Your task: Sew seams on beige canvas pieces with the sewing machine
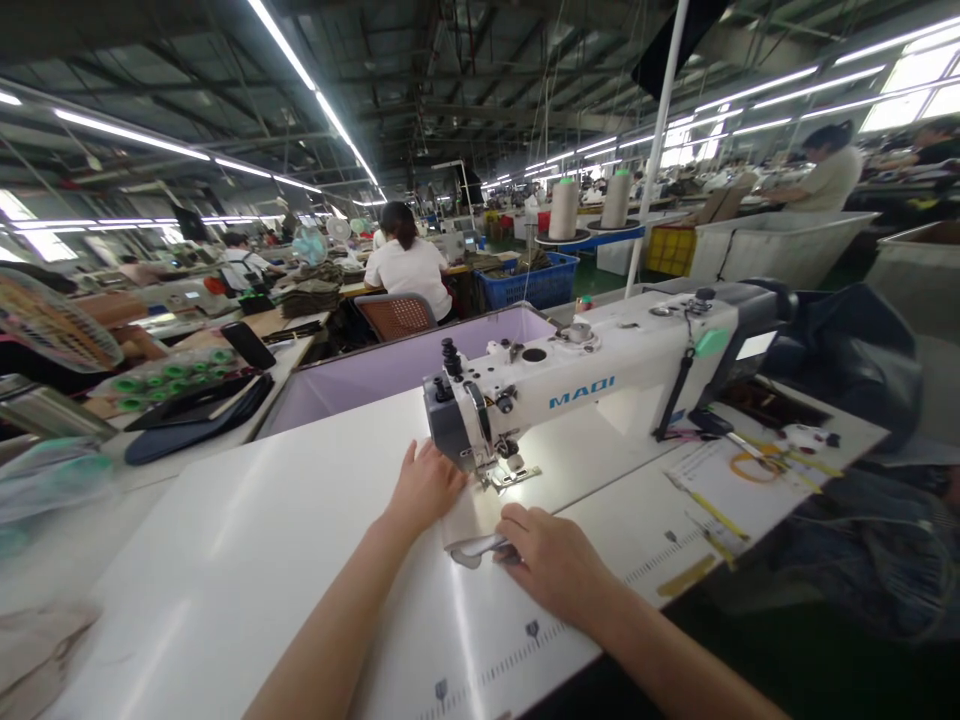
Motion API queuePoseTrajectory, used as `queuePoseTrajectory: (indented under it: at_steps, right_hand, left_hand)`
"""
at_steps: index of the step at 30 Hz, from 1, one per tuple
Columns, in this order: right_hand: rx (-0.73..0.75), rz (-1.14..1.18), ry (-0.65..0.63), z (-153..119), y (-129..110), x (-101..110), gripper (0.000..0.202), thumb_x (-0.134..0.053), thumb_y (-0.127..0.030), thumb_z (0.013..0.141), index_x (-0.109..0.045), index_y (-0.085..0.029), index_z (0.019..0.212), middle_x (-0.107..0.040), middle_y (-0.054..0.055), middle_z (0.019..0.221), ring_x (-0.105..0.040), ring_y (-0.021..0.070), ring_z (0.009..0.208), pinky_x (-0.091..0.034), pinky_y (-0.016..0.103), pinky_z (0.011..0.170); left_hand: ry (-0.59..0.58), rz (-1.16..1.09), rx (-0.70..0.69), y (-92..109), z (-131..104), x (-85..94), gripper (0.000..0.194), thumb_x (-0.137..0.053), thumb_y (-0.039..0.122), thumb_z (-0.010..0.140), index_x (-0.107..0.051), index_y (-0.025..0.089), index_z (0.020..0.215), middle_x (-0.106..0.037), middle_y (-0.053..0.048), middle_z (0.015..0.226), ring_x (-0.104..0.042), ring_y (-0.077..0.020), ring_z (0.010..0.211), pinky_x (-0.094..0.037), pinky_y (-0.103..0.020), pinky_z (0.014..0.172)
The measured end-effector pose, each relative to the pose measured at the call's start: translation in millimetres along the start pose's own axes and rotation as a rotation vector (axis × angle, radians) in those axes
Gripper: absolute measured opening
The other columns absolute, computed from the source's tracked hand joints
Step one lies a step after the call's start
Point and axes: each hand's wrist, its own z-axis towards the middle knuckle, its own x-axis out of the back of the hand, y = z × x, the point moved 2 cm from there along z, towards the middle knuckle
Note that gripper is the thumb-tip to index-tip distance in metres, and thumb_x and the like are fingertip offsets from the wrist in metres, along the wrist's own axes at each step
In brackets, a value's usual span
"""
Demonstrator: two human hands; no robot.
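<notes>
A small piece of pale fabric (474, 518) lies on the white sewing table, just in front of the presser foot (510, 478) of a white sewing machine (600, 370). My left hand (426, 488) rests at the fabric's far left side, beside the machine head, with its fingers stretched out and partly apart. At the near right edge, my right hand (551, 560) has its fingers closed on the fabric, where a rolled or folded end shows. Parts of the fabric are hidden under both hands.
Behind the machine runs a lilac bin (360, 375). Thread cones (564, 208) stand on a blue holder. At the table's right lie paper, an orange tape ring (756, 463) and small tools. A co-worker (409, 265) in white sits ahead. Green spools (172, 375) lie left.
</notes>
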Motion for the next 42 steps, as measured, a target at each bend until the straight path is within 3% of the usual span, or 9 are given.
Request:
queuePoseTrajectory:
  at_steps: [3,5,7,10,17,25,33,42]
  right_hand:
    - [0.014,0.020,-0.014,-4.5,1.6,0.0,0.011,-0.059,-0.026,0.096,-0.062,-0.020,0.105,-0.066,0.003,0.111,-0.063,0.0212,0.092,-0.047,0.030,0.071]
    - [0.027,0.041,-0.017,-7.5,3.2,0.3,0.017,-0.059,-0.024,0.095,-0.062,-0.020,0.111,-0.066,0.003,0.115,-0.063,0.0219,0.094,-0.049,0.032,0.074]
    - [0.033,0.061,-0.022,-9.4,4.8,1.3,0.021,-0.057,-0.022,0.095,-0.061,-0.019,0.116,-0.066,0.003,0.117,-0.064,0.0223,0.096,-0.050,0.033,0.077]
    - [0.022,0.069,-0.044,-8.6,6.2,4.1,0.022,-0.053,-0.019,0.097,-0.061,-0.020,0.118,-0.066,0.004,0.118,-0.064,0.0221,0.097,-0.050,0.033,0.078]
    - [0.008,0.035,-0.096,8.1,6.4,12.8,0.017,-0.049,-0.020,0.099,-0.063,-0.019,0.109,-0.067,0.005,0.114,-0.065,0.0212,0.094,-0.049,0.030,0.077]
    - [-0.004,0.048,-0.095,22.6,9.3,17.2,0.024,-0.049,-0.019,0.098,-0.063,-0.021,0.117,-0.066,0.005,0.121,-0.065,0.0220,0.101,-0.050,0.032,0.084]
    - [-0.006,0.082,-0.066,14.7,7.3,16.0,0.017,-0.052,-0.018,0.096,-0.065,-0.021,0.107,-0.068,0.004,0.117,-0.066,0.0209,0.099,-0.050,0.031,0.084]
    - [-0.033,0.111,-0.034,8.1,8.3,8.9,0.026,-0.051,-0.016,0.094,-0.063,-0.022,0.116,-0.065,0.003,0.130,-0.065,0.0212,0.103,-0.051,0.032,0.087]
  left_hand:
    - [0.014,-0.022,-0.038,21.2,-29.0,-0.4,0.025,-0.047,0.016,0.096,-0.072,0.016,0.095,-0.071,-0.013,0.103,-0.066,-0.0285,0.099,-0.055,-0.047,0.090]
    - [0.002,-0.122,-0.219,36.4,-54.1,-3.5,0.025,-0.047,0.016,0.097,-0.071,0.018,0.095,-0.072,-0.009,0.101,-0.067,-0.0225,0.095,-0.057,-0.037,0.086]
    - [0.049,-0.184,-0.356,45.9,-75.6,-4.5,0.027,-0.045,0.018,0.100,-0.069,0.018,0.111,-0.070,-0.009,0.114,-0.065,-0.0227,0.106,-0.057,-0.038,0.093]
    - [0.087,-0.175,-0.409,49.5,-89.0,-2.2,0.033,-0.044,0.019,0.101,-0.061,0.018,0.129,-0.067,-0.010,0.127,-0.062,-0.0253,0.120,-0.056,-0.042,0.101]
    - [0.041,-0.157,-0.421,44.1,-71.8,8.7,0.028,-0.043,0.021,0.101,-0.066,0.018,0.117,-0.070,-0.010,0.115,-0.067,-0.0244,0.109,-0.059,-0.040,0.095]
    - [0.050,-0.135,-0.406,29.9,-55.7,3.3,0.029,-0.043,0.018,0.098,-0.066,0.016,0.117,-0.070,-0.012,0.119,-0.066,-0.0244,0.111,-0.058,-0.039,0.097]
    - [0.049,-0.169,-0.381,21.9,-42.0,5.1,0.029,-0.045,0.018,0.096,-0.065,0.018,0.117,-0.071,-0.011,0.119,-0.065,-0.0240,0.113,-0.056,-0.040,0.100]
    - [0.113,-0.147,-0.333,16.5,-47.0,-5.1,0.035,-0.046,0.021,0.096,-0.063,0.019,0.127,-0.067,-0.011,0.131,-0.062,-0.0254,0.120,-0.053,-0.044,0.105]
